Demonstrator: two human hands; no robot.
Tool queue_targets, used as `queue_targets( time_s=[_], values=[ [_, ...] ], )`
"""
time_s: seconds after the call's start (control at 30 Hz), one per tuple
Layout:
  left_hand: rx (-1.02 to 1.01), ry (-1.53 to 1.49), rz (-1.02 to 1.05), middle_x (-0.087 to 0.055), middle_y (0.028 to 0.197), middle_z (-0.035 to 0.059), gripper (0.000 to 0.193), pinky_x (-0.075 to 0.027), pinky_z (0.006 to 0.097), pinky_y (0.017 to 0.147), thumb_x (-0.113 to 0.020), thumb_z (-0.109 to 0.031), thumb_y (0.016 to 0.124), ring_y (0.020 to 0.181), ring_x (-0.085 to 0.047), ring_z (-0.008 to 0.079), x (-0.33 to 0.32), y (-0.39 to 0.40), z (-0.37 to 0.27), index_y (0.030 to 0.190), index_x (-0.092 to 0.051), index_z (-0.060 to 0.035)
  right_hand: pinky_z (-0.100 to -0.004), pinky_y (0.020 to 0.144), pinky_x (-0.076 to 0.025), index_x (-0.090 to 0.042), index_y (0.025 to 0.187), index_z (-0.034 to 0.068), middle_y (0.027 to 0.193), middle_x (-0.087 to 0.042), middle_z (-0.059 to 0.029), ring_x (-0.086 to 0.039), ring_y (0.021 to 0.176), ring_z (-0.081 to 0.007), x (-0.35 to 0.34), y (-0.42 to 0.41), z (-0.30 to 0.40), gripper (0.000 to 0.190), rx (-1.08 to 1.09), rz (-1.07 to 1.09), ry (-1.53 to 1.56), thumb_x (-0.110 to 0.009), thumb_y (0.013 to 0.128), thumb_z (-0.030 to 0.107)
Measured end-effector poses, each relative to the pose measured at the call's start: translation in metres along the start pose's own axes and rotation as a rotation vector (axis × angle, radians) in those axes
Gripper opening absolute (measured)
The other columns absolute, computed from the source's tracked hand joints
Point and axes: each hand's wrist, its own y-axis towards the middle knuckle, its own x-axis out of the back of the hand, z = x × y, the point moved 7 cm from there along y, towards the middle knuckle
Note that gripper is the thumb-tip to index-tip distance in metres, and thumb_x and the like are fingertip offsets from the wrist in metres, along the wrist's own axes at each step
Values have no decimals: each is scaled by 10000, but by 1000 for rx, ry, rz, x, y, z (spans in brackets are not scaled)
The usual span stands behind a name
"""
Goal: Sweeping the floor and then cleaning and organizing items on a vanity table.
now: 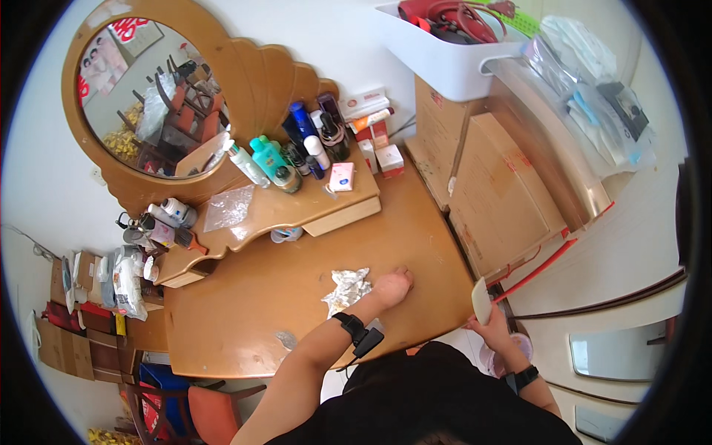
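My left hand rests on the wooden dressing table with its fingers curled under; whether anything is beneath them is hidden. Against its wrist side lies a crumpled sheet of whitish paper or foil. Off the table's right edge, my right hand grips a flat, pale, rounded piece, held upright. What exactly this piece is cannot be made out. Both wrists wear black bands with small devices.
An oval mirror and a raised shelf with bottles stand along the back. Cardboard boxes and a white bin of cables adjoin on the right. Below my right hand is a pinkish bucket. A chair stands lower left.
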Motion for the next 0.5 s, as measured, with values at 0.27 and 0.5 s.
queue_targets(
  time_s=[0.27,0.5],
  values=[
    [168,-195,-667,-600,727,158,92,-472,365,571,-551,-58,798,647,-590,278,208,-17,137,877,-583,-22,-284,588,-511,-460,993,-26,753,-588,-91,-617,677,-166,3,-25,-3,328,14,-174,37,-644,730,39],
    [444,-488,-847,-596,667,42,75,-439,225,458,-581,-64,822,523,-545,84,303,-41,238,841,-592,8,-283,571,-515,-458,952,-27,740,-571,-98,-610,617,-166,-6,-54,-5,303,-83,-264,-32,-621,704,29]
  ],
)
